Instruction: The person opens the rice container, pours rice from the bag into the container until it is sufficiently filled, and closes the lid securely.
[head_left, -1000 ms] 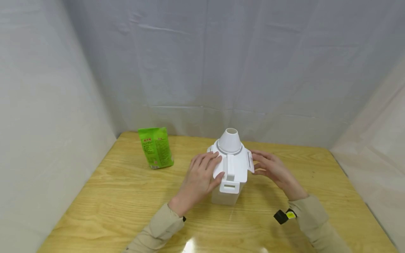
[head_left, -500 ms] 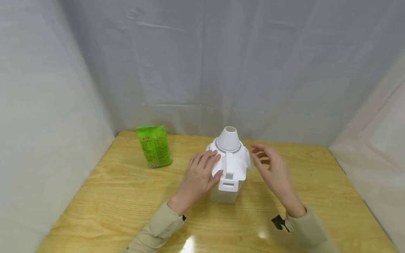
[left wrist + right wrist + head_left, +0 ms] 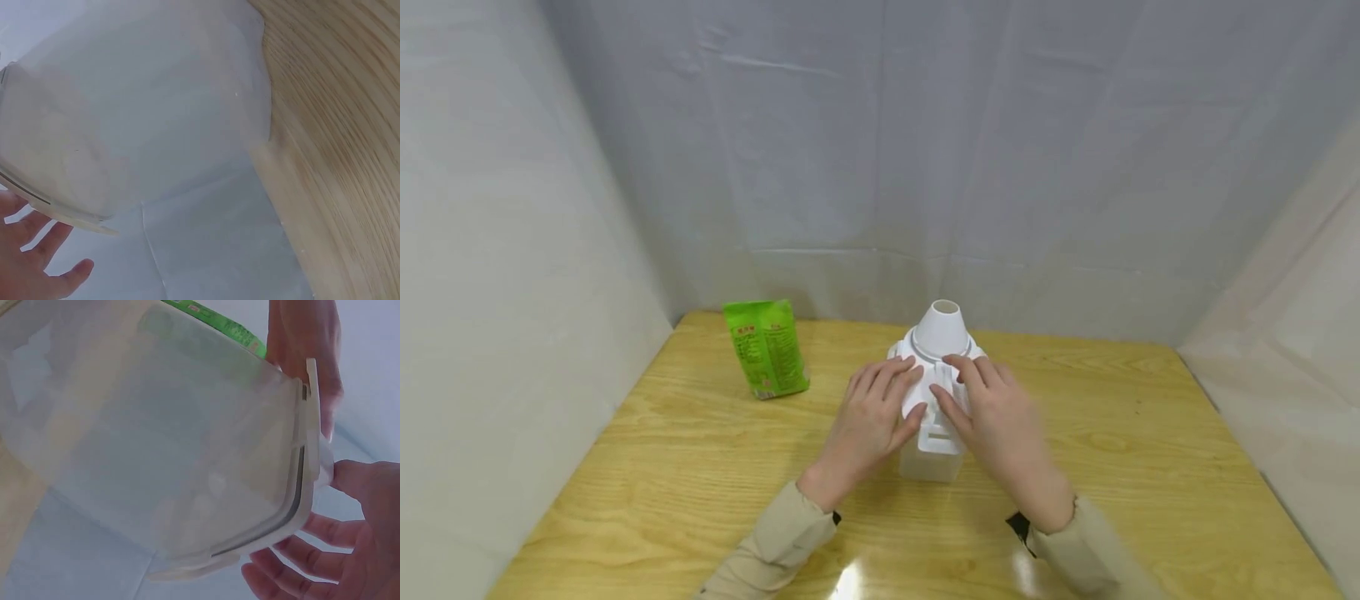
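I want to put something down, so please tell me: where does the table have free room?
Bare table lies right of the right hand, out to the edge, and left of the left hand, on the near side of the green bag. A smaller patch lies between the bag and white container. Crowded: the container's lid, where both hands are.

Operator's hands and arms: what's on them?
Left hand and right hand ungloved. Left sleeve and right sleeve beige, long, wrinkled. Black piece at right cuff, smaller black bit at left.
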`<action>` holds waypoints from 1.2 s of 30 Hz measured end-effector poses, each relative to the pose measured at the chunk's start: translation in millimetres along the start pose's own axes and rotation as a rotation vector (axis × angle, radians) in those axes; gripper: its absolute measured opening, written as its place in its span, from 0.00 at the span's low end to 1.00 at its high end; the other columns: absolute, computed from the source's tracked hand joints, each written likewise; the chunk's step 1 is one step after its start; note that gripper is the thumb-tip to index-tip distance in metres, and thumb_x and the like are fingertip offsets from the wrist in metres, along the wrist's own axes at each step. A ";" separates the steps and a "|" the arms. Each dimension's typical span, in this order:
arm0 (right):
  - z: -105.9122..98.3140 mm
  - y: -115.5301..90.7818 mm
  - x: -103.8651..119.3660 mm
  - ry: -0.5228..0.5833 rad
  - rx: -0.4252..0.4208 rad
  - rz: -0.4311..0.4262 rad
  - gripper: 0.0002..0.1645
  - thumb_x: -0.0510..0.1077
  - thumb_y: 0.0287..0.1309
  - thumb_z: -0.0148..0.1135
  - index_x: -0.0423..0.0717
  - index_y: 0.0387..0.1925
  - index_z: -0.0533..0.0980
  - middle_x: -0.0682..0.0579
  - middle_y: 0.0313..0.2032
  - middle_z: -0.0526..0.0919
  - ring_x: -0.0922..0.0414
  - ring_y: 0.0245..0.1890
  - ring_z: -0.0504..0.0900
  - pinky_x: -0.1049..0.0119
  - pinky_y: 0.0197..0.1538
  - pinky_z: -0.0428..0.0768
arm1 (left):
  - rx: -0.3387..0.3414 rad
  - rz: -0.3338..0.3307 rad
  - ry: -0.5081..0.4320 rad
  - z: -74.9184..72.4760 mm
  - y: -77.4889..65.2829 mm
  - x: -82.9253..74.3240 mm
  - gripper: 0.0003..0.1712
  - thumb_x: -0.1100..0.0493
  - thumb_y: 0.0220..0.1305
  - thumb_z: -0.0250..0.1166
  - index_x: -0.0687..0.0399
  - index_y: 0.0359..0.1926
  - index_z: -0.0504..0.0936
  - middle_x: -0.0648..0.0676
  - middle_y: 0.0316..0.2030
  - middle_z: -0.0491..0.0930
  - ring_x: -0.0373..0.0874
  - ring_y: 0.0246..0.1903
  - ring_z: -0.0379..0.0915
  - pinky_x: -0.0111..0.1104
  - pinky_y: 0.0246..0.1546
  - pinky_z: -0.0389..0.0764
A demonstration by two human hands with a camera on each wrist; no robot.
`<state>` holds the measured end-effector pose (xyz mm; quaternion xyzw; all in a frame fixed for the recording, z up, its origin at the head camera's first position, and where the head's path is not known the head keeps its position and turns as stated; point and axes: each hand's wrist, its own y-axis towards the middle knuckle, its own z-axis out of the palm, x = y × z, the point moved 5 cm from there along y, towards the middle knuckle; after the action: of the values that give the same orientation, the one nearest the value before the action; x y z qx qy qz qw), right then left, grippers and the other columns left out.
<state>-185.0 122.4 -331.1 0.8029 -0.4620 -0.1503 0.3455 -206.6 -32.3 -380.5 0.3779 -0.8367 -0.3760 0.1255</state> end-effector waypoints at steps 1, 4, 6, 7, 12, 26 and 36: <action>0.9 0.5 2.5 -0.020 -0.001 -0.007 0.24 0.52 0.60 0.72 0.40 0.50 0.79 0.46 0.36 0.82 0.47 0.35 0.82 0.55 0.34 0.84 | -0.003 0.005 -0.001 -0.3 0.1 0.1 0.37 0.41 0.82 0.30 0.59 0.59 0.79 0.59 0.58 0.79 0.55 0.57 0.74 0.49 0.60 0.75; 3.0 2.5 9.2 -0.073 -0.021 -0.031 0.24 0.54 0.59 0.73 0.40 0.47 0.80 0.44 0.37 0.82 0.45 0.36 0.81 0.54 0.35 0.84 | -0.016 0.015 -0.014 -2.2 0.5 1.0 0.34 0.46 0.82 0.31 0.59 0.58 0.80 0.59 0.57 0.80 0.55 0.57 0.75 0.49 0.59 0.76; 4.7 3.6 13.1 -0.119 -0.037 -0.047 0.26 0.56 0.58 0.74 0.40 0.46 0.80 0.43 0.37 0.83 0.45 0.37 0.81 0.55 0.33 0.84 | -0.022 0.016 -0.023 -3.4 0.9 2.2 0.32 0.49 0.82 0.32 0.59 0.58 0.80 0.58 0.57 0.80 0.54 0.57 0.75 0.49 0.60 0.76; 5.8 3.9 15.0 -0.144 -0.047 -0.055 0.26 0.56 0.57 0.74 0.40 0.46 0.80 0.43 0.37 0.83 0.44 0.36 0.81 0.55 0.32 0.83 | -0.022 0.014 -0.028 -3.9 1.1 2.8 0.31 0.50 0.82 0.33 0.58 0.58 0.81 0.58 0.57 0.81 0.53 0.58 0.75 0.49 0.60 0.76; 12.6 4.5 22.1 -0.244 -0.079 -0.060 0.25 0.53 0.56 0.72 0.39 0.47 0.81 0.42 0.35 0.81 0.44 0.32 0.78 0.58 0.28 0.78 | -0.006 -0.006 -0.069 -5.8 1.4 5.1 0.26 0.53 0.81 0.38 0.58 0.59 0.81 0.57 0.58 0.81 0.52 0.60 0.75 0.51 0.62 0.74; 23.9 1.5 24.1 -0.242 -0.098 0.008 0.18 0.44 0.60 0.63 0.37 0.48 0.81 0.42 0.32 0.77 0.45 0.31 0.76 0.52 0.38 0.78 | -0.019 -0.031 -0.165 -10.8 2.2 11.2 0.14 0.58 0.74 0.58 0.56 0.54 0.83 0.56 0.57 0.82 0.52 0.58 0.77 0.58 0.61 0.73; 24.3 2.1 20.4 -0.155 -0.163 0.079 0.16 0.45 0.61 0.66 0.39 0.46 0.82 0.44 0.31 0.77 0.46 0.30 0.77 0.50 0.38 0.75 | -0.045 -0.050 -0.171 -12.4 3.7 15.0 0.13 0.59 0.72 0.61 0.57 0.52 0.83 0.56 0.54 0.83 0.52 0.57 0.78 0.53 0.62 0.74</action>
<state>-189.2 94.3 -345.4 0.7393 -0.5047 -0.2352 0.3787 -212.7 -48.2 -370.4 0.3621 -0.8261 -0.4286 0.0527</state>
